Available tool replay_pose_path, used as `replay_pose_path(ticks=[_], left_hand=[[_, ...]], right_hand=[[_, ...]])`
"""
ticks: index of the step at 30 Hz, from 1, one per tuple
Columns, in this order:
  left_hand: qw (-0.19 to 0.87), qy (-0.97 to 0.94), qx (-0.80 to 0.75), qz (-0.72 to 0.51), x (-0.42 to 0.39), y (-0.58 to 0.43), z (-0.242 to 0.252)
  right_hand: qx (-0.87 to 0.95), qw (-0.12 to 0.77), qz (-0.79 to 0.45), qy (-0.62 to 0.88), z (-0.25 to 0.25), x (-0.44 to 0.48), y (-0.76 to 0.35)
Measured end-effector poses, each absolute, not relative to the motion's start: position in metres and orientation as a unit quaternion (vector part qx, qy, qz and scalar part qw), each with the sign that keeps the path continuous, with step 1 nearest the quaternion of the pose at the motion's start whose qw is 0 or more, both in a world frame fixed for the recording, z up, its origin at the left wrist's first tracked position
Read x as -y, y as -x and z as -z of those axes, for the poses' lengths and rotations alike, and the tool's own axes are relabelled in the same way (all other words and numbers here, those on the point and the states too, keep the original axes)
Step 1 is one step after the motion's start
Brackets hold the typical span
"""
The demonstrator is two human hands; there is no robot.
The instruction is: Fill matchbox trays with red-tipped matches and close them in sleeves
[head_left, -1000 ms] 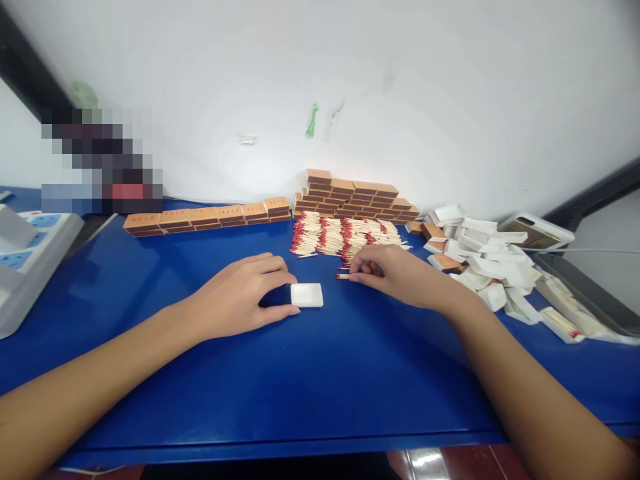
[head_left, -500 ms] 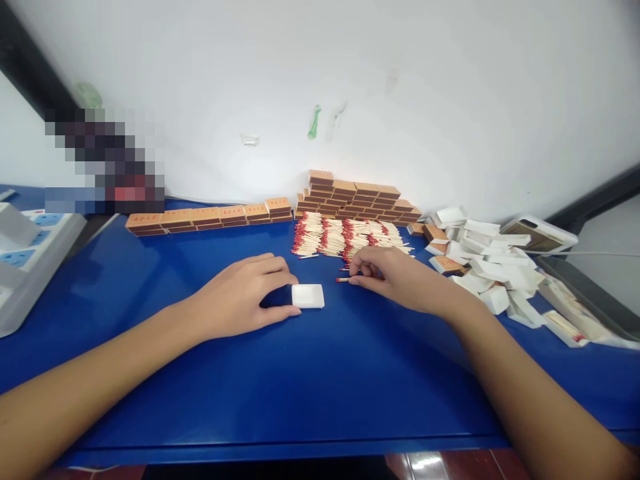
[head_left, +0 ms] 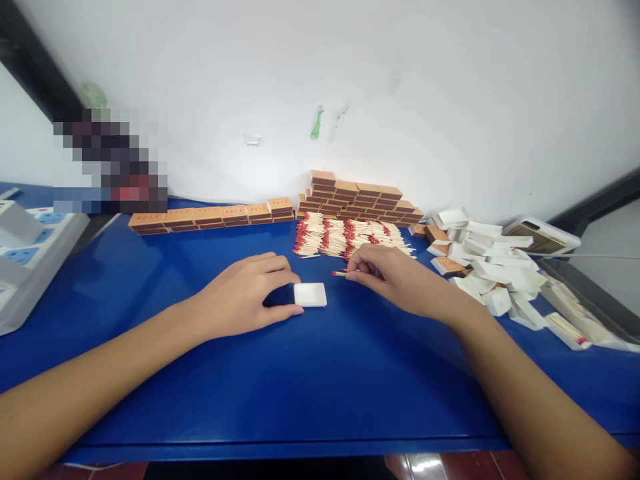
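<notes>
A plain workspace is shown, home or workshop unclear: a blue bench [head_left: 280, 400] is set against a marked white wall [head_left: 410, 60], matches [head_left: 333, 238] and matchboxes [head_left: 367, 199] are massed toward its back edge, red tiles [head_left: 473, 465] glimpsed below its front edge.

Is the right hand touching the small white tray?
Apart. The head view shows a strip of blue tabletop between the right hand and the white tray.

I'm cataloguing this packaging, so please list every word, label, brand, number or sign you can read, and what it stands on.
No text can be read with certainty.
Row of matchboxes: red characters on the orange tops, too small and blurred to quote.
Orange box at the heap of white trays: red marks, too blurred to read.
White tray at the left hand: no lettering visible.
</notes>
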State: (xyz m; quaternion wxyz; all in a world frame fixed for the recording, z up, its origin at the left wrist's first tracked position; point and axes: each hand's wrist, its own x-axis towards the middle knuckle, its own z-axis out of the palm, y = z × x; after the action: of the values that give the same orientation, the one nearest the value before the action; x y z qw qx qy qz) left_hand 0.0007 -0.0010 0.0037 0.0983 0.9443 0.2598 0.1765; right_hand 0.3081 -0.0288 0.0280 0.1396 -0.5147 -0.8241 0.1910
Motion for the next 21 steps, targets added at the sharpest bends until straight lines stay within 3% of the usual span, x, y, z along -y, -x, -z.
replay_pose_path(ticks=[4,21], left_hand=[[0.112,-0.938,-0.269,-0.190,0.003,-0.005,-0.004],[0.097,-0.943,-0.232,-0.219,0.005,-0.008,-0.006]], right_hand=[[0.833,0.184,-0.203,0.480,-0.030,0.044,-0.283],[0.846,0.150,-0.213,0.466,-0.022,0.054,-0.265]])
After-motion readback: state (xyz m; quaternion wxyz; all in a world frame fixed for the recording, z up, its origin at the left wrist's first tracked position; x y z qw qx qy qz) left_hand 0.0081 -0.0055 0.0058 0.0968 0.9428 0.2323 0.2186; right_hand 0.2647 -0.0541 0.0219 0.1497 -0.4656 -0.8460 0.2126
